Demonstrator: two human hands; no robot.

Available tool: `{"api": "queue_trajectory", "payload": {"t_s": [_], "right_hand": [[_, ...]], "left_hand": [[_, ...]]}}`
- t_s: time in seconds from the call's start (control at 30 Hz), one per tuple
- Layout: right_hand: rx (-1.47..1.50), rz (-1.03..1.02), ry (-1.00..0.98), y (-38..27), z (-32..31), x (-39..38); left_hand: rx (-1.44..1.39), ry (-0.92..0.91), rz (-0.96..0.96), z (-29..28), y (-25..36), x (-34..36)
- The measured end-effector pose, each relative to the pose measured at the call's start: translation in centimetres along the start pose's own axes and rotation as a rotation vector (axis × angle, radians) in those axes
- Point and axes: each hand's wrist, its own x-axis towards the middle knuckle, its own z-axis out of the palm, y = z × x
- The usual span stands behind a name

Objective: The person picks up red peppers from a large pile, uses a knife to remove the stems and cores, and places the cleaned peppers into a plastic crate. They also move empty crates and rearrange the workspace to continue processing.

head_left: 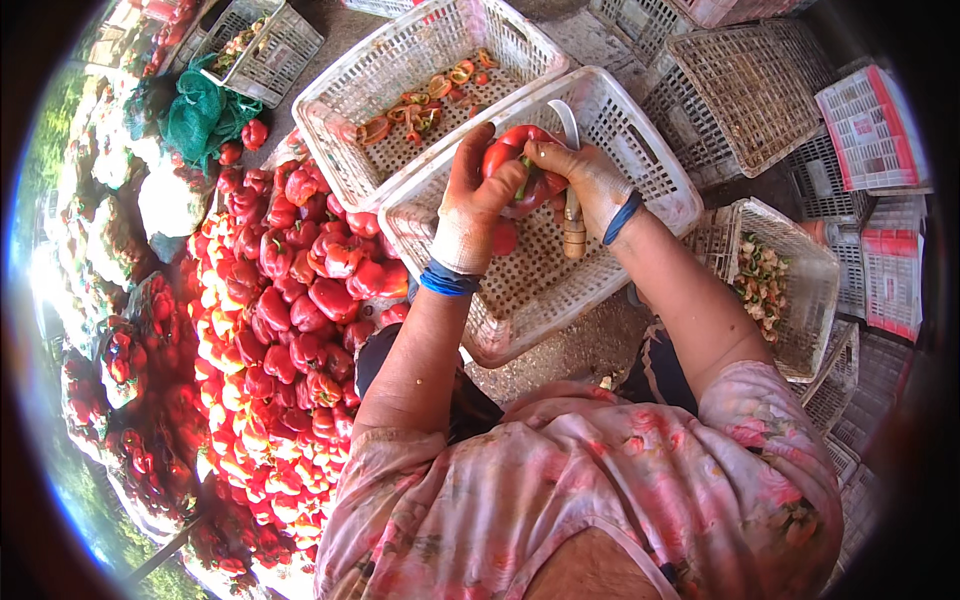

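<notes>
In white, grimy gloves with blue bands at the wrists, my left hand (475, 200) grips a red bell pepper (520, 147) with a green stem over a white perforated crate (540, 300). My right hand (590, 195) is closed against the pepper's right side, its thumb at the stem, and holds a knife (574, 235) with a wooden handle and a curved pale blade sticking up behind the pepper. Another red piece (503, 238) shows below the held pepper, partly hidden by my hands.
A large heap of red peppers (290, 320) lies left, near green mesh (200, 110) and bulging sacks (120, 230). A crate (330, 120) with pepper scraps stands above. At right are a crate of cores (760, 280) and stacked crates (750, 100). A small crate (260, 60) sits upper left.
</notes>
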Motion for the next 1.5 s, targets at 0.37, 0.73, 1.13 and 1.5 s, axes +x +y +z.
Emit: {"api": "queue_trajectory", "payload": {"t_s": [0.37, 0.73, 1.13, 1.5], "right_hand": [[0.132, -0.048, -0.109, 1.3, -2.9, 0.7], [0.205, 0.085, -0.085, 2.1, -4.1, 2.7], [-0.308, -0.460, -0.221, 1.4, -1.9, -1.0], [-0.083, -0.178, -0.128, 1.4, -2.2, -0.5]], "left_hand": [[0.060, -0.051, -0.090, -0.6, 1.5, -0.6], [0.033, 0.037, 0.001, -1.1, -1.2, 1.0], [-0.477, 0.121, 0.040, -2.6, -0.4, 3.7], [0.385, -0.083, 0.337, 0.4, -1.3, 1.3]]}}
